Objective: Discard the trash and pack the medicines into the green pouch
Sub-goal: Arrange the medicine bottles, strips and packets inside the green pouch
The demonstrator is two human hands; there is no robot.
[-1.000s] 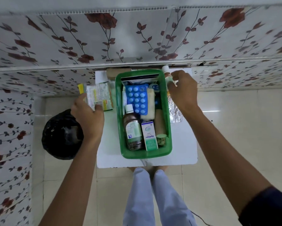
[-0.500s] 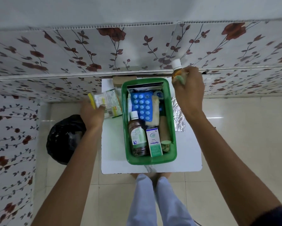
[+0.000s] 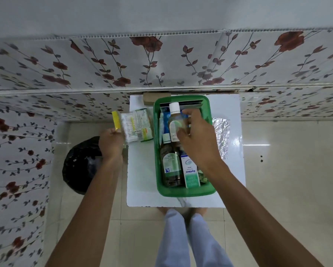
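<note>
A green basket stands on a small white table. In it lie a brown bottle, an Optibex box and other medicines. My right hand is over the basket's middle, shut on a small white-capped bottle held lengthwise. My left hand is at the table's left edge, gripping a clear packet with a yellow strip. A green-printed box lies right beside that packet. A sheet of foil lies on the table right of the basket.
A black trash bag sits on the tiled floor left of the table, just under my left hand. A brown cardboard piece is at the table's back edge. Flowered wall panels close in the back and left. My legs stand at the table's near edge.
My right hand has carried the small bottle from behind the basket's right corner to over the basket's middle. My left hand has drawn the packet toward the table's left edge.
</note>
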